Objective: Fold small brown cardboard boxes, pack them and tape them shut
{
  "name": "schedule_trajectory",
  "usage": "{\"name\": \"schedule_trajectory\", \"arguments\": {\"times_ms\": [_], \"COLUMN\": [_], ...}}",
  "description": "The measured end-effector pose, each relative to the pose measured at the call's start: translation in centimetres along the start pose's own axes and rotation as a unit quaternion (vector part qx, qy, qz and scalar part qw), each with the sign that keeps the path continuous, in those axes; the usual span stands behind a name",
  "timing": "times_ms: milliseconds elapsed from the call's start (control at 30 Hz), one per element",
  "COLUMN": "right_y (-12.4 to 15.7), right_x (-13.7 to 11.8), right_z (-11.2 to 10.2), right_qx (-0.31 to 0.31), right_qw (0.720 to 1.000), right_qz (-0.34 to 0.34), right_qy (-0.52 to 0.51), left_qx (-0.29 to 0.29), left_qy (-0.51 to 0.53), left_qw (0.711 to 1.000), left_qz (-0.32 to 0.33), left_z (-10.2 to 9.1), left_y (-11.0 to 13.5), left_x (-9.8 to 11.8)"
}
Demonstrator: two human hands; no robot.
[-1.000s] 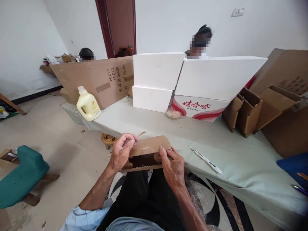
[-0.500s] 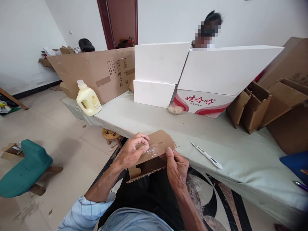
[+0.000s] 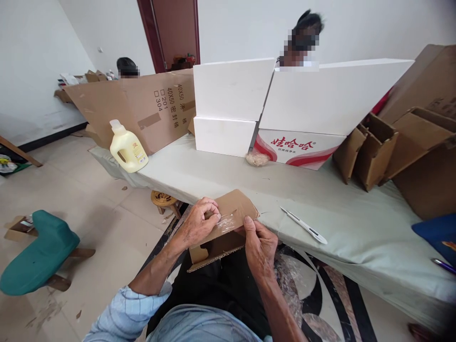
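Note:
A small brown cardboard box [image 3: 231,202] is held tilted over my lap, at the table's front edge. A crinkled strip of clear tape [image 3: 228,222] lies across its upper panel, and the side facing me gapes to a dark inside. My left hand [image 3: 201,222] is closed in a pinch at the tape's left end; its fingertips partly hide what they grip. My right hand [image 3: 261,244] grips the box's right edge, thumb on top and fingers curled underneath. To the right, a white utility knife [image 3: 303,225] lies on the cloth with its blade pointing away to the left.
White boxes [image 3: 228,90] and a large carton [image 3: 142,109] line the table's [image 3: 199,173] far side. A detergent jug [image 3: 128,149] stands at left, folded cardboard [image 3: 377,147] at right. Two people's heads show behind the boxes. A green-covered stool [image 3: 42,256] is on the floor.
The view has shifted slightly. Both hands keep nearly the same hold on the box and tape. At the left, a person's head behind the carton has turned or risen a little.

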State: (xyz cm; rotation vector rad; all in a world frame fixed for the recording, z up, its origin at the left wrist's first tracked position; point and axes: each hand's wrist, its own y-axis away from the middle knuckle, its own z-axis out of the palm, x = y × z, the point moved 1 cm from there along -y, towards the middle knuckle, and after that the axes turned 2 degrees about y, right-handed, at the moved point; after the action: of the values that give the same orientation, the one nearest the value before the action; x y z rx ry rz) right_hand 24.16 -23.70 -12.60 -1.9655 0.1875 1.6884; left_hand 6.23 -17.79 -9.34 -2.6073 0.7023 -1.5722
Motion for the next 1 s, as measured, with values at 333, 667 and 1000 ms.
{"name": "schedule_trajectory", "arguments": {"times_ms": [333,667,1000], "right_y": [0.2,0.7,0.7], "right_x": [0.3,0.0,0.1], "right_z": [0.0,0.3,0.8], "right_qx": [-0.003,-0.012,-0.028], "right_qw": [1.000,1.000,1.000], "right_qz": [-0.006,0.006,0.004], "right_qy": [0.019,0.001,-0.005], "left_qx": [0.026,0.003,-0.028], "left_qy": [-0.140,-0.130,-0.145], "left_qw": [0.967,0.975,0.968], "left_qz": [0.213,0.180,0.202], "left_z": [0.4,0.2,-0.3], "left_y": [1.3,1.8,2.0], "left_x": [1.7,1.5,1.6]}}
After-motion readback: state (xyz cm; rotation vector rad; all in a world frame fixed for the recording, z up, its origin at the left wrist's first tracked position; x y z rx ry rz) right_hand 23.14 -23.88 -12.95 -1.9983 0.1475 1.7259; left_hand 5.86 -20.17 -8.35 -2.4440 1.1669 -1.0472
